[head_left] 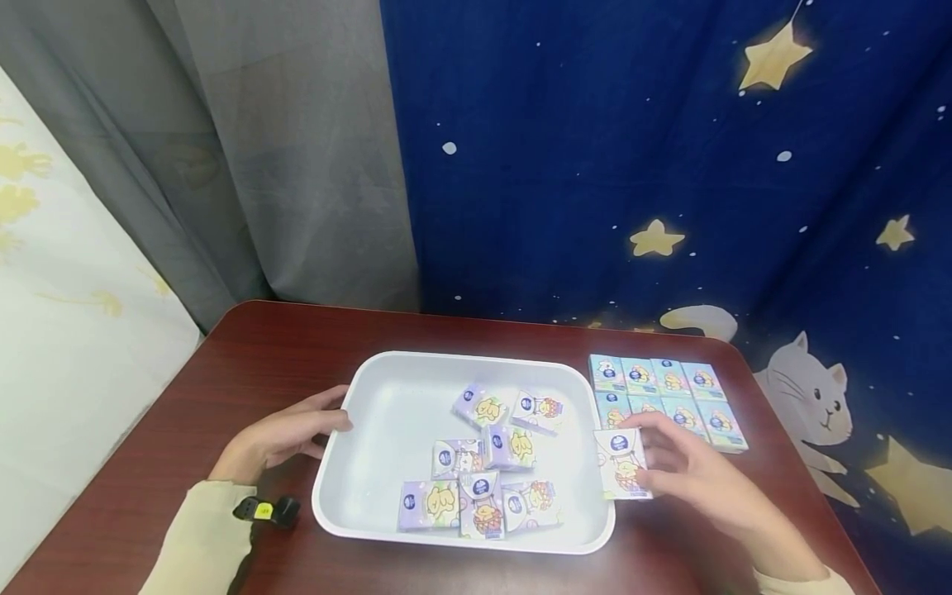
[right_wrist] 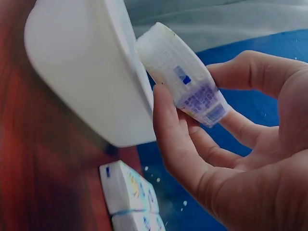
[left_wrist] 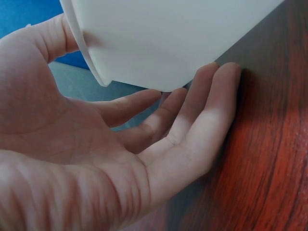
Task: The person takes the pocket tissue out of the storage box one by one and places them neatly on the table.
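Note:
A white plastic tray (head_left: 387, 535) sits on the table, with several purple-and-white pocket tissue packs (head_left: 430, 504) lying loosely inside, mostly toward its front and right. At the tray's left side, my left hand (head_left: 286, 434) holds the edge, thumb over the rim and fingers curled against the outer wall, as the left wrist view (left_wrist: 144, 139) also shows. Over the tray's right rim, my right hand (head_left: 687, 471) pinches one tissue pack (head_left: 621, 467) between thumb and fingers. The right wrist view shows that pack (right_wrist: 185, 77) tilted, close beside the tray wall (right_wrist: 86, 72).
Blue tissue packs (head_left: 673, 384) stand in two neat rows right of the tray, near the table's back right corner. The table (head_left: 297, 339) is dark reddish wood. Behind it hang a grey curtain (head_left: 312, 165) and a blue star-patterned curtain (head_left: 535, 207).

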A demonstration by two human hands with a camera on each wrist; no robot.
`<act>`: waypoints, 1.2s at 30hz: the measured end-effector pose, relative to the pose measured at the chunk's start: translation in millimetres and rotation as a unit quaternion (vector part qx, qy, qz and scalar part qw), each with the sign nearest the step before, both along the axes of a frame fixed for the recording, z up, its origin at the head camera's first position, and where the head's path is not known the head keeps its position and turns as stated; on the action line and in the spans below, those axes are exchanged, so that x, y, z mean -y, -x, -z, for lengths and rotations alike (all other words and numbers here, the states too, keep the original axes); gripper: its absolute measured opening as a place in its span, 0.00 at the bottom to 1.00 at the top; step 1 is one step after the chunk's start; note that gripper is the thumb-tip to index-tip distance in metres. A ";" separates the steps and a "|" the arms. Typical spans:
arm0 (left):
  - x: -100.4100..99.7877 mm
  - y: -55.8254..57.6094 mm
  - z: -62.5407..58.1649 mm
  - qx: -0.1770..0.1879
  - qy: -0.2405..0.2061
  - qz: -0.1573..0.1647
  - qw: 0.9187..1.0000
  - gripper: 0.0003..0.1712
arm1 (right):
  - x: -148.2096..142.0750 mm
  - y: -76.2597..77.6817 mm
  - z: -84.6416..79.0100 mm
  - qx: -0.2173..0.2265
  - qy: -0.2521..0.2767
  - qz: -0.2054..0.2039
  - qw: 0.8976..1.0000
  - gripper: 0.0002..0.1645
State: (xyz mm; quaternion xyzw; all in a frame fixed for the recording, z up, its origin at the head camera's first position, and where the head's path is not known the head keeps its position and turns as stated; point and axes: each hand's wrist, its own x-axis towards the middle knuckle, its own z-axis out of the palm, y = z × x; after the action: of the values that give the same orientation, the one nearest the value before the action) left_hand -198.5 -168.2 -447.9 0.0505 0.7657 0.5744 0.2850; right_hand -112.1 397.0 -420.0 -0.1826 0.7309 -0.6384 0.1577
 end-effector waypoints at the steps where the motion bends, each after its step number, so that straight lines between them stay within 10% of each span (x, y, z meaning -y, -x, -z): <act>1: 0.3 0.0 0.2 0.000 0.000 0.000 1.000 0.49 | -3.0 -0.8 2.1 0.000 -0.001 0.006 1.000 0.30; 22: 0.8 -1.0 1.0 -0.001 0.010 -0.005 1.000 0.48 | -4.1 -5.6 28.8 0.077 -0.079 0.064 0.992 0.32; 30: -0.6 -0.8 -0.9 0.002 0.008 -0.006 1.000 0.49 | 13.5 -6.5 30.6 0.057 -0.227 0.176 0.956 0.34; 36: -2.1 -1.3 -1.8 0.003 0.010 -0.008 1.000 0.49 | 14.4 -4.4 34.7 0.005 -0.312 0.187 0.931 0.34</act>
State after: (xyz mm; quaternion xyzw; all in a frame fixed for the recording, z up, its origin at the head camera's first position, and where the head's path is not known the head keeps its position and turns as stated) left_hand -197.2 -166.2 -446.0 0.0399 0.7707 0.5695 0.2829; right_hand -107.7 382.5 -454.7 0.0194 0.9133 -0.3972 0.0883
